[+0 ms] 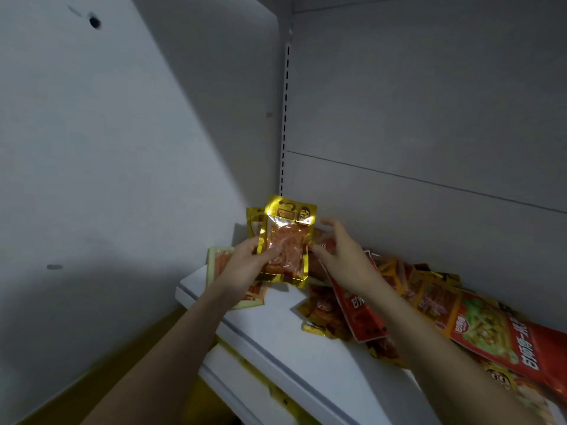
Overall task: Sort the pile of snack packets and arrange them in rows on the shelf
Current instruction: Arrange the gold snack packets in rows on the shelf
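Left hand (245,265) grips a gold-edged snack packet (285,240) upright, fingers curled round its lower left side, above the shelf's (276,326) left end. Right hand (340,256) just beside it, fingers loosely spread, thumb near the packet's right edge; contact unclear. Pile of snack packets (414,302) lies along the shelf's back toward the right.

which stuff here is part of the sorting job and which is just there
Part of the job:
- gold packet, held up by the left hand
- pile of packets on the shelf
- right hand, open over the pile

Just there:
- wall
- slotted rail
- lower shelf
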Available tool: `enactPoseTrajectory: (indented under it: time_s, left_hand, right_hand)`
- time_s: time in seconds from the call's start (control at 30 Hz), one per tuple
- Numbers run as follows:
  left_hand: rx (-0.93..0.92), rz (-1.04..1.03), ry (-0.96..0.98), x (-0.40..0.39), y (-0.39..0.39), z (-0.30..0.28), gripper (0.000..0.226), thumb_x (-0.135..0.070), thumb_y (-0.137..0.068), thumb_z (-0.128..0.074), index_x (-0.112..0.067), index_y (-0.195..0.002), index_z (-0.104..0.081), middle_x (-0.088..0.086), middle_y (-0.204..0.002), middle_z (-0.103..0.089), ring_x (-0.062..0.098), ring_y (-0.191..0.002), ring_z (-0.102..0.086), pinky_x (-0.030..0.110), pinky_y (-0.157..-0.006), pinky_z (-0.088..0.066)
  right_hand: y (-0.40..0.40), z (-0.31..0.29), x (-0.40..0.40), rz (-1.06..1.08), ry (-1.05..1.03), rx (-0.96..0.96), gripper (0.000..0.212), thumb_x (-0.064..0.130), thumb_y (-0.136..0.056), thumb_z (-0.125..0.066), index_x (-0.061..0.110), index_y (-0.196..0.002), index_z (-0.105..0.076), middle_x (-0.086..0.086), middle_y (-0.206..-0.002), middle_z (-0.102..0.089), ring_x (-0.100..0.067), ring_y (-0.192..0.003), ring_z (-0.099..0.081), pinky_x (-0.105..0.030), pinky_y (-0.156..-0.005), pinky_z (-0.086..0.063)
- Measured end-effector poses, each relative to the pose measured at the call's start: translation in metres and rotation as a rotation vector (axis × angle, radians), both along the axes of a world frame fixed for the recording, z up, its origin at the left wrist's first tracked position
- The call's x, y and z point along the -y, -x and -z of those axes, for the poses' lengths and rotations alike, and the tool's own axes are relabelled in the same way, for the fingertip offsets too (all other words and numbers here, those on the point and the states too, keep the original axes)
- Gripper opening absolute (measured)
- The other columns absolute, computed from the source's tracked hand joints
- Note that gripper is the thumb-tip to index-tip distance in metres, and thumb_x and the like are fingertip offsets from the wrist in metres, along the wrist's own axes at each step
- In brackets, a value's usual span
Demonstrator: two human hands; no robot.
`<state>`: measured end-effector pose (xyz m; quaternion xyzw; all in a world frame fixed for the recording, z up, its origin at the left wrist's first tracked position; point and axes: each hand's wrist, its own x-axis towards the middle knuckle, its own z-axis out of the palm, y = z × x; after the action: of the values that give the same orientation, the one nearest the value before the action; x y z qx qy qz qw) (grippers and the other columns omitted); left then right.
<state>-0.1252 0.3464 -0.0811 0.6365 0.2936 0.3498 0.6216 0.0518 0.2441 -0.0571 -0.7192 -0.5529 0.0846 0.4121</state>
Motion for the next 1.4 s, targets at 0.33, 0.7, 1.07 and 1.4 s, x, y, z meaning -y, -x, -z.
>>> enactPoseTrajectory:
  time_s: [0.33, 0.7, 1.07, 1.4]
  left_hand:
    - [0.139, -0.016, -0.068, 0.025, 0.000, 0.047, 0.040, -0.014, -0.101, -0.057, -0.032, -0.136, -0.055, -0.016, -0.123, -0.063, 0.000, -0.105, -0.068, 0.019, -0.077, -0.056]
    - [0.121, 0.014, -0.084, 0.019, 0.002, 0.061, 0.025, -0.011, -0.101, -0.057, -0.027, -0.116, -0.069, -0.017, -0.112, -0.070, 0.000, -0.103, -0.067, 0.017, -0.079, -0.054]
    - [0.179, -0.027, -0.106, 0.019, 0.009, 0.066, 0.022, -0.014, -0.102, -0.055, -0.026, -0.108, -0.072, -0.014, -0.107, -0.071, 0.008, -0.103, -0.067, 0.023, -0.081, -0.056]
    - [0.094, -0.060, -0.121, 0.017, 0.026, 0.058, 0.027, -0.010, -0.101, -0.056, -0.029, -0.095, -0.074, -0.018, -0.100, -0.070, 0.002, -0.097, -0.065, 0.019, -0.081, -0.052]
  right_hand:
    - [-0.031, 0.028, 0.036, 0.147, 0.537, 0.657, 0.032, 0.012, -0.087, -0.056, 0.024, -0.115, -0.066, -0.005, -0.133, -0.053, -0.031, -0.126, -0.045, -0.045, -0.097, -0.047]
    - [0.022, 0.019, 0.050, 0.086, 0.473, 0.368, 0.044, 0.050, -0.078, -0.076, 0.019, -0.108, -0.065, 0.003, -0.110, -0.057, -0.015, -0.097, -0.053, -0.029, -0.075, -0.046]
    - [0.049, 0.028, 0.055, 0.198, 0.428, 0.450, 0.015, 0.031, -0.094, -0.059, 0.018, -0.092, -0.065, 0.002, -0.098, -0.061, -0.018, -0.088, -0.059, -0.038, -0.071, -0.052]
    - [0.057, 0.045, 0.060, 0.413, 0.144, 0.478, 0.015, 0.019, -0.097, -0.055, 0.021, -0.107, -0.066, 0.002, -0.104, -0.070, -0.021, -0.090, -0.066, -0.038, -0.067, -0.054]
